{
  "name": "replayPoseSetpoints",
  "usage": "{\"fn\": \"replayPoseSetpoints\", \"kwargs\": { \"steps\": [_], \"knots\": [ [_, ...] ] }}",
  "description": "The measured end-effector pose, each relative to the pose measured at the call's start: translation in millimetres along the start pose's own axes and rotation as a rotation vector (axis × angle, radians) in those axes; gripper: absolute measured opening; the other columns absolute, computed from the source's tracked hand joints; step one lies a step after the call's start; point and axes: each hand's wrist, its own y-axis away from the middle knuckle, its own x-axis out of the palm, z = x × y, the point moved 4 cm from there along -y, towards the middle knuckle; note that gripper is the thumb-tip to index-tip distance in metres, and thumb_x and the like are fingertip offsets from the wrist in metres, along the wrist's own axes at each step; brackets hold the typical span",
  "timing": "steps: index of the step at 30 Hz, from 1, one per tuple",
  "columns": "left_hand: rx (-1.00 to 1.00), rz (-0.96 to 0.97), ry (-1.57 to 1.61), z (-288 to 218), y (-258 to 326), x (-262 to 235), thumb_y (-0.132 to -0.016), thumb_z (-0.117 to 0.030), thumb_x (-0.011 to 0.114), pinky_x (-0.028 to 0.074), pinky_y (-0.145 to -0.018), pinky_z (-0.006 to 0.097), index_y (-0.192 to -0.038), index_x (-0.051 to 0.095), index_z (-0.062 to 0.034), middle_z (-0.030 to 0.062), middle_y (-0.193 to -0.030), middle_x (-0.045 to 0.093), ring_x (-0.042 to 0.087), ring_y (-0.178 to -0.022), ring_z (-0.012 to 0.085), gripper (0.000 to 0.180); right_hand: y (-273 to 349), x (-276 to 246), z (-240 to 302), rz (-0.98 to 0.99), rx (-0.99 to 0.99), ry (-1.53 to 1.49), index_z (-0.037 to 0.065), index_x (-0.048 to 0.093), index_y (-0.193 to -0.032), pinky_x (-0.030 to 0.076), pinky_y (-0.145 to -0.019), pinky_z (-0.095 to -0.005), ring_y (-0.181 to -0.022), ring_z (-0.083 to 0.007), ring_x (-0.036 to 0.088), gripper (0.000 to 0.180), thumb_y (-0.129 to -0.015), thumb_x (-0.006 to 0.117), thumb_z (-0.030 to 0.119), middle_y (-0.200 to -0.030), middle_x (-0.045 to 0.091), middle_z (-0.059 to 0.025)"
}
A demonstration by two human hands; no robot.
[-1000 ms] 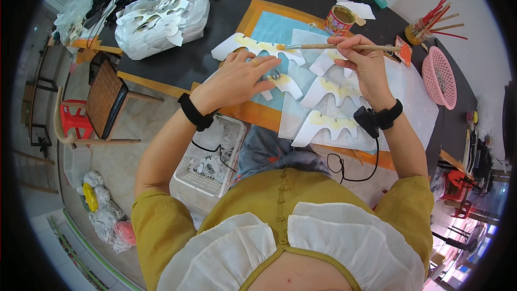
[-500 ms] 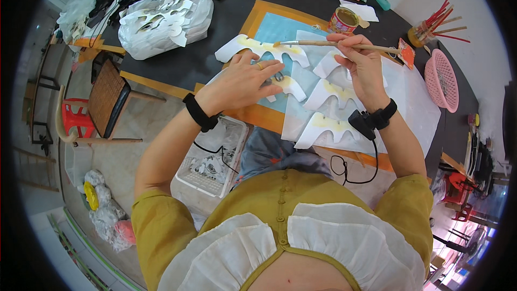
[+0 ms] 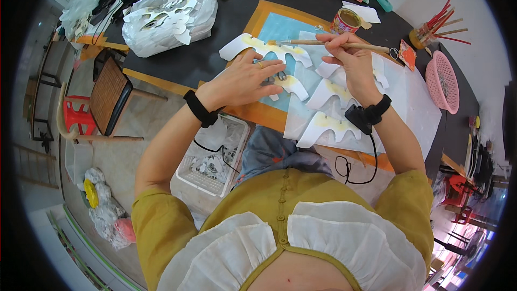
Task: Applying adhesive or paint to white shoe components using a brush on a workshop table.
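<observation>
A long wooden brush [image 3: 307,42] is gripped by my right hand [image 3: 351,58], its bristles on or just above the far white cutout piece [image 3: 269,47], whose scalloped edge carries yellowish smears. My left hand [image 3: 249,80] lies palm down over the near side of that piece, fingers extended and apart. Under and beside its fingers is another white piece [image 3: 292,85], partly covered, with a small grey ring-like thing [image 3: 282,75] I cannot identify. Nearest my right hand are more smeared white pieces, including a middle one [image 3: 329,95] and a near one [image 3: 327,129].
Blue and white sheets [image 3: 398,124] cover a brown board on the black table [image 3: 231,16]. An open tin [image 3: 345,21] stands behind my right hand. Rightward are a pink basket [image 3: 442,82] and a jar of brushes [image 3: 423,36]. A plastic bag of white cutouts [image 3: 169,19] sits at left.
The brush tip has moved slightly left along the far white piece, with my right hand following. My left hand keeps its place on the pieces. The whole view has shifted a little.
</observation>
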Motion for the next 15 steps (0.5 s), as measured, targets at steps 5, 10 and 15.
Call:
{"fn": "replayPoseSetpoints", "kwargs": {
  "steps": [5, 10, 15],
  "knots": [
    [-0.031, 0.020, -0.006, 0, 1, 2, -0.091, -0.051, 0.054, 0.034, -0.105, 0.050, -0.131, 0.055, -0.0113, 0.0059, -0.134, 0.057, 0.048, -0.115, 0.0412, 0.057, 0, 5, 5, 0.023, -0.061, -0.035, 0.005, 0.064, -0.084, 0.061, -0.071, -0.0254, -0.098, -0.0181, 0.067, 0.010, -0.089, 0.061, -0.002, -0.110, 0.068, -0.0146],
    [-0.057, 0.040, -0.075, 0, -1, 1, -0.092, -0.054, 0.052, 0.024, -0.110, 0.053, -0.133, 0.055, -0.0155, 0.0051, -0.133, 0.058, 0.048, -0.117, 0.0376, 0.057, 0, 15, -7, 0.083, -0.060, -0.085, 0.005, 0.064, -0.084, 0.061, -0.072, -0.0257, -0.098, -0.0181, 0.067, 0.010, -0.090, 0.060, -0.002, -0.110, 0.068, -0.0142],
    [-0.089, 0.176, -0.014, 0, -4, -4, -0.096, -0.045, 0.050, 0.020, -0.113, 0.050, -0.138, 0.051, -0.0159, 0.0095, -0.133, 0.058, 0.044, -0.125, 0.0350, 0.050, -1, 5, 5, 0.071, -0.072, 0.008, 0.004, 0.064, -0.085, 0.061, -0.072, -0.0256, -0.097, -0.0172, 0.067, 0.010, -0.090, 0.060, -0.002, -0.111, 0.068, -0.0131]
  ]
}}
